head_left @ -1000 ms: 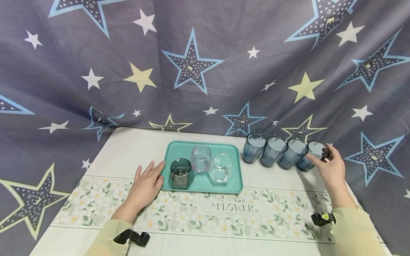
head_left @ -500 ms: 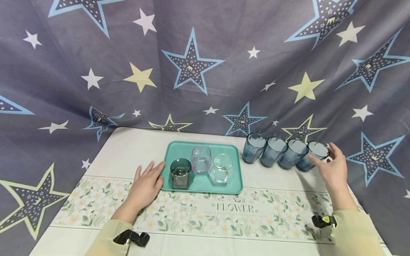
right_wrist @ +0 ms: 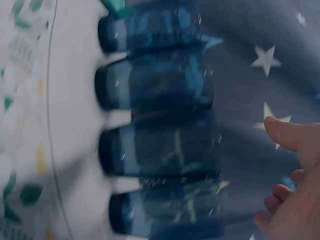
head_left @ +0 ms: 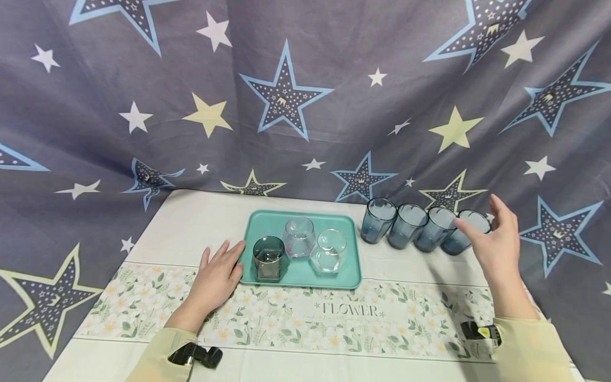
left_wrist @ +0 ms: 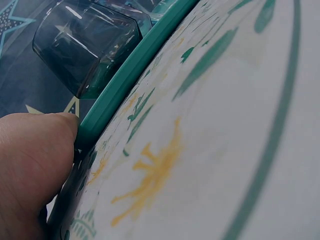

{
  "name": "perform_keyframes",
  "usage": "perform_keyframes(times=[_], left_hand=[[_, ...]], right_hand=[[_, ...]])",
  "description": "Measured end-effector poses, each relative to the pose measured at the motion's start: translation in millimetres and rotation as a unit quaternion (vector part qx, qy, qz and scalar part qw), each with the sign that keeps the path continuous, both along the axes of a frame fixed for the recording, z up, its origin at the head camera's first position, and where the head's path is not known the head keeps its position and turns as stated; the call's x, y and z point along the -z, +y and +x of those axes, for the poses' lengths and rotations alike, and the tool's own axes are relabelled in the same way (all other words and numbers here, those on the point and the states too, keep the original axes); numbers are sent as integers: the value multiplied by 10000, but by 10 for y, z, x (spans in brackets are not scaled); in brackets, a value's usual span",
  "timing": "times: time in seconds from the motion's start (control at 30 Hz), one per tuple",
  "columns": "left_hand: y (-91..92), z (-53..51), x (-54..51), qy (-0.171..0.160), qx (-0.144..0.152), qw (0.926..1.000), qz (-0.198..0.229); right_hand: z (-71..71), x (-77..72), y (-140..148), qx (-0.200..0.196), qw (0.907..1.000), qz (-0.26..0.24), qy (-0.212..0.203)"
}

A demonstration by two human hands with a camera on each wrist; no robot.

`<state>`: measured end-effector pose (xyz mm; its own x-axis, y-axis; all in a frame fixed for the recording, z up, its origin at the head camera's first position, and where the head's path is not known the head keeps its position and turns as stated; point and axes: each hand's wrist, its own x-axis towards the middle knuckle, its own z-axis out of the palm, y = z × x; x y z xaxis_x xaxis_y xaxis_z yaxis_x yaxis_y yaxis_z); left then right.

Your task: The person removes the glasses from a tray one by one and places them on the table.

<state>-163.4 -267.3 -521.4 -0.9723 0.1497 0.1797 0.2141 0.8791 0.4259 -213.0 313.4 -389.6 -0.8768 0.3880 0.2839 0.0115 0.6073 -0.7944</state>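
My left hand (head_left: 217, 277) rests at the left edge of a teal tray (head_left: 298, 283), fingers extended. In the left wrist view, its thumb (left_wrist: 37, 150) touches the tray's rim. On the tray stand a dark grey glass (head_left: 269, 260), a pinkish clear glass (head_left: 299, 237) and a clear glass (head_left: 329, 253). My right hand (head_left: 498, 249) is raised beside the rightmost blue tumbler (head_left: 460, 236), thumb and fingers spread, holding nothing. In the right wrist view the hand (right_wrist: 295, 175) stands apart from the tumblers' rims.
Several blue tumblers stand upright in a slanting row right of the tray, the leftmost tumbler (head_left: 377, 223) nearest it. A white tablecloth (head_left: 200, 217) with a floral band (head_left: 143, 300) covers the table. A star-patterned curtain (head_left: 334, 138) hangs directly behind.
My right hand has let go of the rightmost tumbler's rim and risen slightly up and right, its fingers spreading. The left hand, tray and glasses look unmoved.
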Motion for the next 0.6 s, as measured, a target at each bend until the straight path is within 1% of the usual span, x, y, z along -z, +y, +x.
perform_keyframes(times=[0.1,0.23,0.43,0.6], left_hand=[[-4,4,1,-9,4,10000,-10],[-1,9,-8,-7,-1,10000,-11],[7,9,-16,-8,-9,10000,-13],[6,12,-18,-13,-7,10000,14]], right_hand=[[37,-65,-179,-197,9992,-8,343],[74,-121,-395,-499,9970,-13,598],[75,-123,-636,-943,9916,17,887],[85,-107,-800,-1219,9874,-105,999]])
